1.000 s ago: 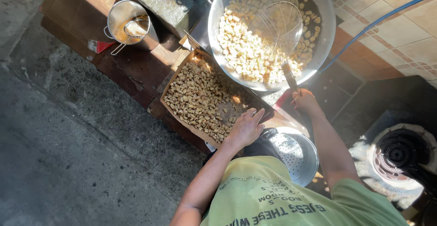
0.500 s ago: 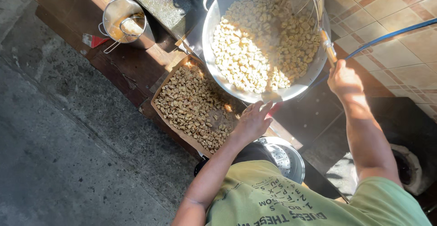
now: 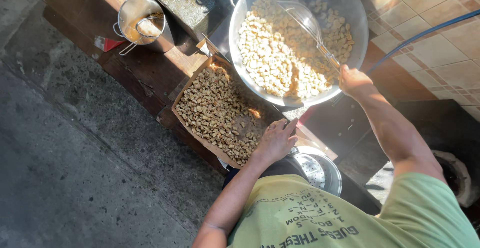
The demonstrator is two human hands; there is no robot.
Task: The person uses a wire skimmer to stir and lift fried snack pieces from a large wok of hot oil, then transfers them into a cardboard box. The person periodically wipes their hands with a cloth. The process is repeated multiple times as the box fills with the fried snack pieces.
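Beside the big metal wok [image 3: 350, 8] sat a cardboard tray [image 3: 190, 95] of browned pieces, and farther left a steel pot [image 3: 131, 14] with a small strainer stood on the dark wooden tabletop [image 3: 145, 73]. A perforated metal bowl [image 3: 320, 165] lay near the person. The wire skimmer [image 3: 300, 20], its mesh tilted over pale pieces filling the wok, was gripped at the handle by the right hand [image 3: 352, 80]. The left hand [image 3: 275, 140], fingers spread, rested at the tray's near edge. Bare concrete floor [image 3: 65, 168] stretched left.
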